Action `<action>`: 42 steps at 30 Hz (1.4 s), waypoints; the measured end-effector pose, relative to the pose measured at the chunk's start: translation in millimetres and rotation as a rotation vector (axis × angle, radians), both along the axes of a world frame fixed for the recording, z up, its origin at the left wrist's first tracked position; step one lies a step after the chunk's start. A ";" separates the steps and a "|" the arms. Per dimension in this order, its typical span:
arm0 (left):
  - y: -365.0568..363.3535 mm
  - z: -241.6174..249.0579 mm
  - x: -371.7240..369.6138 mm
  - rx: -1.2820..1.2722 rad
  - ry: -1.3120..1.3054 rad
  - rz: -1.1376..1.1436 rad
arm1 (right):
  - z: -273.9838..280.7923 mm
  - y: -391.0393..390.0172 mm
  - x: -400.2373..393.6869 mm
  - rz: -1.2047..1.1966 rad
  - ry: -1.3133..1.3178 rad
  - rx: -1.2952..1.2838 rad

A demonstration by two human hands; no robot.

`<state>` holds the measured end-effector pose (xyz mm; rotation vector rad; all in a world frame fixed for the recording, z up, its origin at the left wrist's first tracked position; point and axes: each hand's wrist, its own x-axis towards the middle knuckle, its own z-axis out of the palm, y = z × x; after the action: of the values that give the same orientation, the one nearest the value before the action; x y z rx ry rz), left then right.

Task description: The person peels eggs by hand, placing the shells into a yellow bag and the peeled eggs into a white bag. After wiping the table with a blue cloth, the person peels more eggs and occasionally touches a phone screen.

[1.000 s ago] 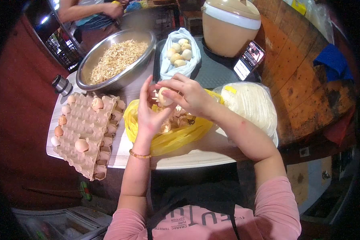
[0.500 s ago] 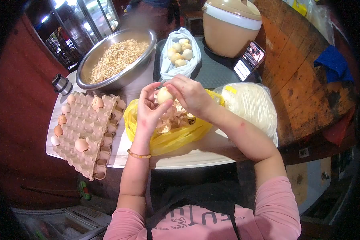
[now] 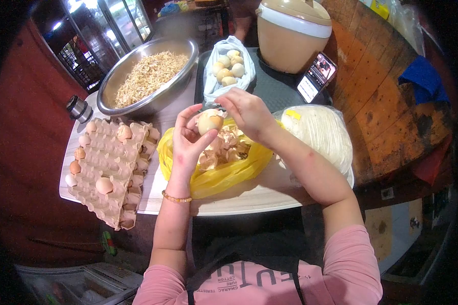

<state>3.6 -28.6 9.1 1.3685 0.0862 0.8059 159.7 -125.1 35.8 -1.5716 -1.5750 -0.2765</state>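
Observation:
My left hand [image 3: 191, 134] is closed around a partly peeled egg [image 3: 210, 123], pale and smooth with brownish patches; some loose shell clings near its top. Just above the egg, my right hand [image 3: 247, 114] has its thumb and fingertips pinched together; whatever is between them is too small to make out. Below both hands lies an open yellow plastic bag [image 3: 216, 182] with broken eggshells [image 3: 229, 147] in it. Beyond them, a white plastic bag [image 3: 215, 86] holds several peeled eggs [image 3: 229, 67].
Stacked egg trays [image 3: 102, 160] with several eggs sit at left. Behind them stand a steel bowl [image 3: 104, 96] of bean sprouts and a small dark-and-silver container [image 3: 79, 108]. A phone [image 3: 316, 77] leans by a beige cooler [image 3: 290, 40]. A wrapped white bundle [image 3: 320, 140] lies right.
My right hand has lifted slightly up and away from the egg, exposing more of its surface. The egg stays in my left hand. The person in the background has moved mostly out of sight.

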 end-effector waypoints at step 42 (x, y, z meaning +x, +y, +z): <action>2.7 -1.7 0.7 -0.074 0.033 -0.048 | -1.8 3.5 -6.0 0.245 0.268 0.023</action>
<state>4.4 -25.9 7.4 1.3100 0.1075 0.7332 153.7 -121.7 34.0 -1.3197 -1.5258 0.0497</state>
